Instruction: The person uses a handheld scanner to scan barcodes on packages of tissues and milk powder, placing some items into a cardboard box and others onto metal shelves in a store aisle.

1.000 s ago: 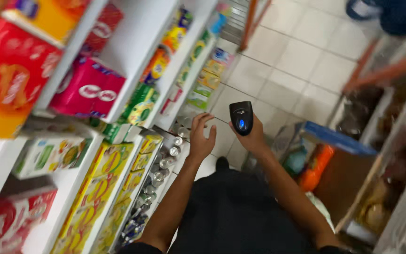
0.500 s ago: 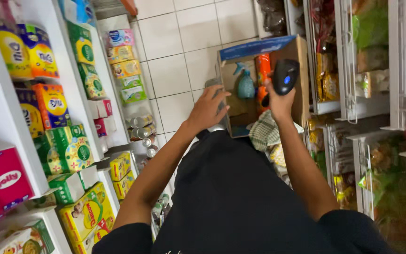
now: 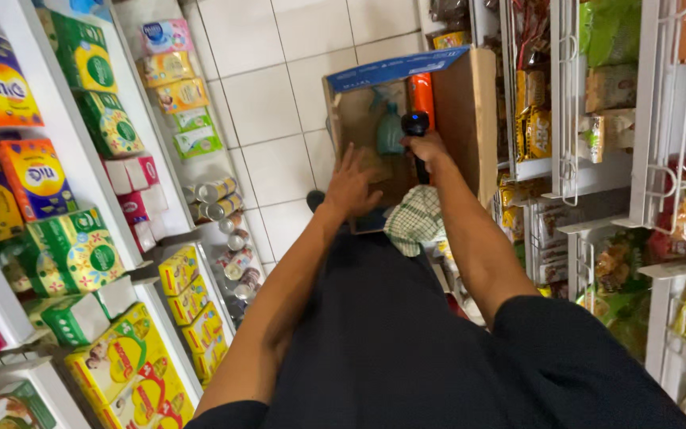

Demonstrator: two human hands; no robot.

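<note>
My right hand grips a black handheld scanner, held out over an open cardboard box that stands on the tiled floor. My left hand is empty with its fingers spread, reaching toward the box's near left side. Inside the box I see a teal spray bottle and an orange bottle. A green-and-white checked cloth lies at the box's near edge, below my right wrist.
White shelves on the left carry colourful cartons and a row of tins. Wire racks on the right hold snack packets. A narrow aisle of white floor tiles runs between them toward the box.
The view has swung from the left shelves toward the box. Both hands have dropped and reached forward to the box, and the scanner now points down into it.
</note>
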